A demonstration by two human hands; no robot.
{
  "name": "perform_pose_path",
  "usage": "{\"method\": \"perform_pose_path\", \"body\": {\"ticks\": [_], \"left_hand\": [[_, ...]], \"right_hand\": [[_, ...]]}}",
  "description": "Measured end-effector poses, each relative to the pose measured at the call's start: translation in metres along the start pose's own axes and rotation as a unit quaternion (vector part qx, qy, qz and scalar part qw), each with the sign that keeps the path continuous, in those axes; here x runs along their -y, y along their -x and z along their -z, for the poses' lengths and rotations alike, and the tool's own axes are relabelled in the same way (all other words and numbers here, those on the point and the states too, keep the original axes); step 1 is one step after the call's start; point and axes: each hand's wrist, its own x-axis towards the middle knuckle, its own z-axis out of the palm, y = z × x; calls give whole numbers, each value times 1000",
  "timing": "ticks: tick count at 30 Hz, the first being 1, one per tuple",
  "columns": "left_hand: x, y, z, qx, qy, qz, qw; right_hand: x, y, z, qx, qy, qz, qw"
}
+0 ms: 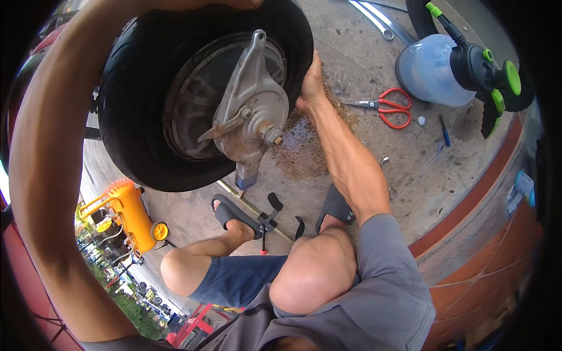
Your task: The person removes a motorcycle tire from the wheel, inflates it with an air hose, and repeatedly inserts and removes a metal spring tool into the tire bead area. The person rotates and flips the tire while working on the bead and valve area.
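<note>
Wheel [132, 111] sits between both hands, left of the right hand [310, 85] and on the near side of the left hand [225, 3], which is at the far edge of view. Right grip is on the tyre's right edge, palm to the rubber, fingers partly spread and partly hidden round the far side; it has hold of the wheel. Left grip mostly cropped, lies along the tyre's far edge; can't tell how closed. Wheel is tilted, hub face toward the person; brake plate [234, 102] runs long far-to-near, torque arm pointing far, axle end [273, 136] sticking out near-right. Right hand is nearer the axle. Can't tell if the tread touches the floor [421, 169]. Bounds: left forearm wraps the left side; near side has sandals [237, 213] and a metal bar with black levers [270, 219] between them; yellow cart [133, 213] near left. To the right: wet patch [301, 140] just beside the tyre, then red-handled scissors [395, 109], blue screwdriver [445, 131], spray bottle [430, 67] far right. Wrench [380, 23] lies far. Reddish floor strip [465, 202] edges the right.
</note>
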Motion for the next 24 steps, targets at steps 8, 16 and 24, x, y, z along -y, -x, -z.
{"method": "perform_pose_path", "body": {"ticks": [8, 16, 24], "left_hand": [[-12, -51, 3, 46, -69, 30, 996], [-11, -50, 1, 29, -50, 54, 997], [-6, -45, 10, 30, -22, 16, 999]], "right_hand": [[2, 13, 4, -67, -6, -63, 996], [13, 23, 7, -58, -20, -103, 993], [4, 17, 12, -61, -37, -94, 993]]}}
